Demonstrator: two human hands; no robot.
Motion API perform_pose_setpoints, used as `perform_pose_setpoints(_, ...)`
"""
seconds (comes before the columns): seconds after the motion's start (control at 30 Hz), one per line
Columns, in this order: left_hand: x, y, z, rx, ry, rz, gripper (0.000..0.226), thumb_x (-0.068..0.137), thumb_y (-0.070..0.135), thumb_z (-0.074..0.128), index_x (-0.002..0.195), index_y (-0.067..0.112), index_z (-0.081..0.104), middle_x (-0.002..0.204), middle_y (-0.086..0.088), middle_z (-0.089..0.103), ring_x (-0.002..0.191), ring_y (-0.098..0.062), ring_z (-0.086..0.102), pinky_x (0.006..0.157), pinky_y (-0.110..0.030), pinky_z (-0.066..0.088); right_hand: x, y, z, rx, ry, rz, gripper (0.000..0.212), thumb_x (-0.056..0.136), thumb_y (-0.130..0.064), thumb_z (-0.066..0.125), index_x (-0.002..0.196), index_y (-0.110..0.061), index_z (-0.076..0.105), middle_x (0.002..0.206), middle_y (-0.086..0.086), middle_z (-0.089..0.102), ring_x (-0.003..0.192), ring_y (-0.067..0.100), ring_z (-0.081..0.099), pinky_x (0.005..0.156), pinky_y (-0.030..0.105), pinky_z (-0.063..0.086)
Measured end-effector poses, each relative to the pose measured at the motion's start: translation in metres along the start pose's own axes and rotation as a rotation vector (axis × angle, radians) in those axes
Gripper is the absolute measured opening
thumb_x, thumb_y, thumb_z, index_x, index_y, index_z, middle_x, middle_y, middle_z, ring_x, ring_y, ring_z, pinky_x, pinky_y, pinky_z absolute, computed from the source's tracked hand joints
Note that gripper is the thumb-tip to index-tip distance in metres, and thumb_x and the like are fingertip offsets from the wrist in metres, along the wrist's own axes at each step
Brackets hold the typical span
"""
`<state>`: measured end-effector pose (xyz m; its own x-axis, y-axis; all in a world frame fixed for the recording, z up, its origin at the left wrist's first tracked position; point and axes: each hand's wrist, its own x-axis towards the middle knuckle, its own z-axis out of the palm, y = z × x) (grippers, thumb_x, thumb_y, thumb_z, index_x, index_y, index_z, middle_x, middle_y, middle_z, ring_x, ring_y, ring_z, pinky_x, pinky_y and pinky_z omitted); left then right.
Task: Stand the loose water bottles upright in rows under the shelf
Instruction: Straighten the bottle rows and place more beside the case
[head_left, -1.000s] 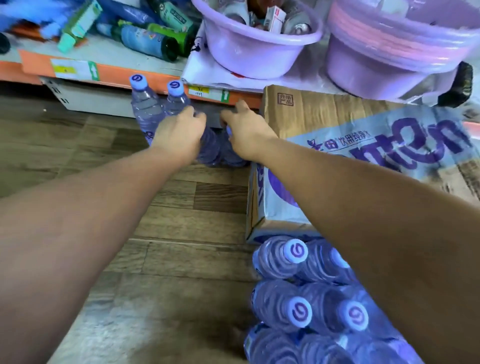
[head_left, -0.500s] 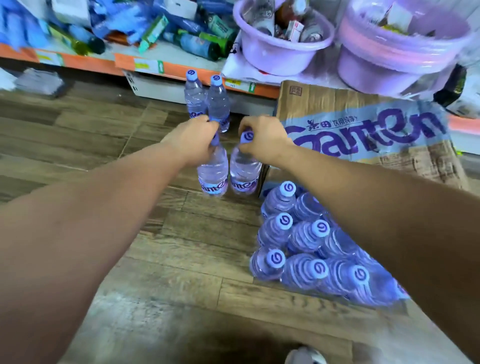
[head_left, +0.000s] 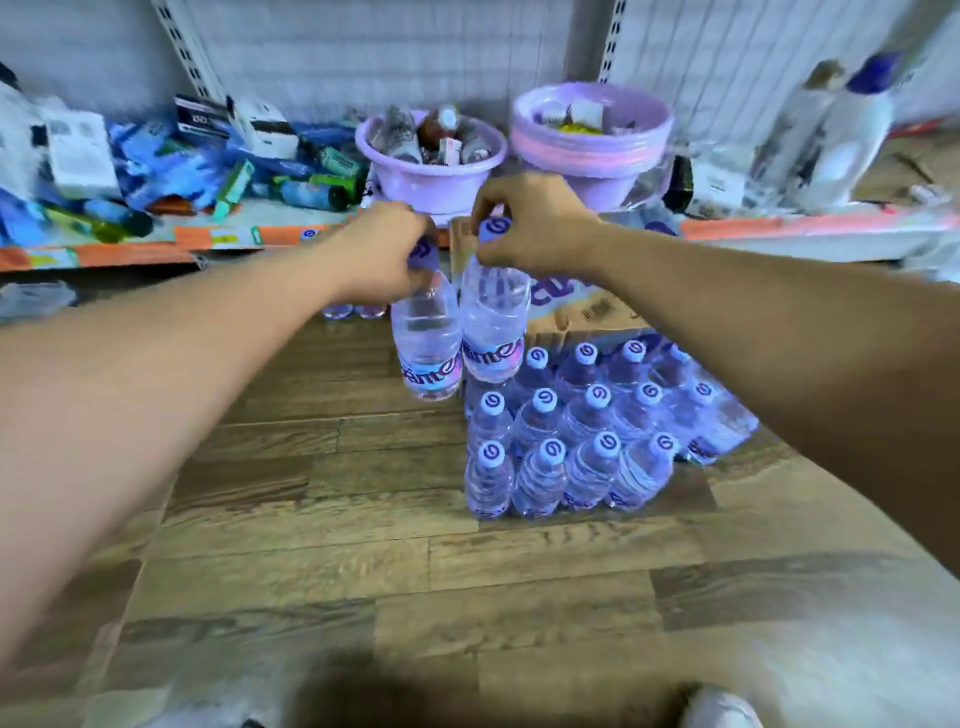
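At frame centre we hold two clear plastic water bottles by their necks: our left hand (head_left: 387, 254) clamps the left bottle (head_left: 427, 348), hiding its cap; our right hand (head_left: 530, 226) pinches the right bottle (head_left: 493, 327). Behind our left wrist, two standing bottles (head_left: 353, 310) show only bases under the blurred orange-edged shelf (head_left: 130, 249).

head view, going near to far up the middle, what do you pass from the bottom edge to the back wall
wooden floor → block of standing water bottles → two bottles held by their caps, one in the left hand, one in the right hand → cardboard box → orange shelf edge → purple basins → back wall
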<state>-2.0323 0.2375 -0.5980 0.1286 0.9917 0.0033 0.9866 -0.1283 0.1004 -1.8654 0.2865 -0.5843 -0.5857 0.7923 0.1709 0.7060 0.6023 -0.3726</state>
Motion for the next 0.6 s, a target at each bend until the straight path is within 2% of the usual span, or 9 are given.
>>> perform_pose_setpoints(0.1,0.006,0.027,-0.006,-0.011,0.053,0.037,0.026,0.082,0.019,0.063,0.102,0.002,0.064,0.101,-0.025,0.064,0.095,-0.038,0.060,0.069,-0.030,0.038,-0.013,0.011,-0.020,-0.036,-0.020,-0.002,0.026,0.076,-0.021,0.066,0.100,-0.011,0.069,0.085,0.000,0.054,0.080,0.014,0.047,0.057,0.019,0.026)
perform_pose_setpoints(0.17,0.008,0.046,-0.008,-0.026,0.064,0.053,0.026,0.082,0.020,0.063,0.099,0.000,0.064,0.097,-0.026,0.064,0.089,-0.037,0.059,0.067,-0.033,0.039,-0.023,0.020,-0.031,-0.051,-0.044,0.014,0.026,0.076,-0.022,0.066,0.099,-0.012,0.068,0.084,0.001,0.053,0.080,0.016,0.046,0.055,0.025,0.029)
perform_pose_setpoints(0.23,0.013,0.067,-0.009,-0.047,0.055,0.079,0.031,0.082,0.024,0.066,0.100,-0.001,0.063,0.099,-0.024,0.065,0.090,-0.035,0.059,0.072,-0.036,0.043,-0.035,0.033,-0.044,-0.055,-0.054,0.045,0.024,0.076,-0.019,0.067,0.098,-0.012,0.068,0.079,0.000,0.052,0.079,0.017,0.046,0.053,0.021,0.033)
perform_pose_setpoints(0.33,0.022,0.100,-0.012,-0.059,0.054,0.111,0.034,0.083,0.028,0.065,0.104,0.001,0.063,0.102,-0.021,0.065,0.092,-0.034,0.057,0.071,-0.032,0.038,-0.058,0.055,-0.064,-0.076,-0.043,0.108,0.023,0.077,-0.018,0.067,0.099,-0.013,0.068,0.065,-0.011,0.046,0.080,0.017,0.045,0.052,0.012,0.031)
perform_pose_setpoints(0.43,0.030,0.137,-0.014,-0.102,0.047,0.149,0.031,0.083,0.029,0.064,0.099,0.003,0.063,0.100,-0.020,0.065,0.081,-0.027,0.050,0.068,-0.030,0.033,-0.079,0.079,-0.080,-0.085,-0.043,0.162,0.022,0.076,-0.018,0.068,0.098,-0.015,0.069,0.074,-0.002,0.051,0.080,0.018,0.046,0.052,0.014,0.034)
perform_pose_setpoints(0.5,0.035,0.161,-0.015,-0.122,0.032,0.177,0.032,0.083,0.030,0.064,0.100,0.004,0.063,0.101,-0.018,0.064,0.087,-0.029,0.054,0.070,-0.029,0.034,-0.090,0.095,-0.090,-0.111,-0.058,0.182,0.023,0.073,-0.019,0.070,0.096,-0.015,0.069,0.078,0.001,0.052,0.080,0.020,0.049,0.055,0.023,0.037)
perform_pose_setpoints(0.57,0.039,0.184,-0.013,-0.141,0.010,0.213,0.029,0.084,0.029,0.063,0.099,0.005,0.063,0.099,-0.017,0.062,0.093,-0.030,0.057,0.073,-0.031,0.037,-0.103,0.110,-0.100,-0.163,-0.065,0.203,0.024,0.074,-0.019,0.070,0.097,-0.015,0.068,0.080,0.001,0.051,0.084,0.021,0.050,0.069,0.024,0.036)
perform_pose_setpoints(0.6,0.042,0.197,-0.012,-0.142,0.005,0.235,0.029,0.085,0.029,0.062,0.099,0.004,0.062,0.099,-0.018,0.062,0.095,-0.029,0.057,0.074,-0.033,0.039,-0.111,0.118,-0.104,-0.179,-0.065,0.223,0.023,0.074,-0.018,0.070,0.097,-0.015,0.068,0.082,0.002,0.051,0.084,0.021,0.049,0.071,0.024,0.034)
